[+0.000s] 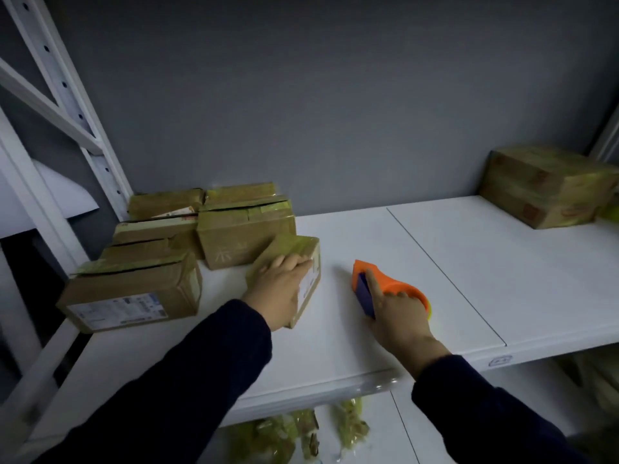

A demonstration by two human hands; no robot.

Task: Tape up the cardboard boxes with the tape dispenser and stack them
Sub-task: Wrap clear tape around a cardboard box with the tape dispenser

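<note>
Left hand (281, 289) is out ahead, palm down, fingers straight across the top of a box (291, 246). Right hand (398, 316) grips the tape dispenser (395, 286), index finger stretched forward along it.

Cardboard box (134, 296) label print illegible

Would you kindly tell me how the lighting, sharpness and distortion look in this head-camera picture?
Head view: dim and bluish, darker toward the corners; the wide lens slants the rack upright; the white shelf is brightest; the shipping label is too soft to read; the orange tape dispenser looks vivid.
</note>
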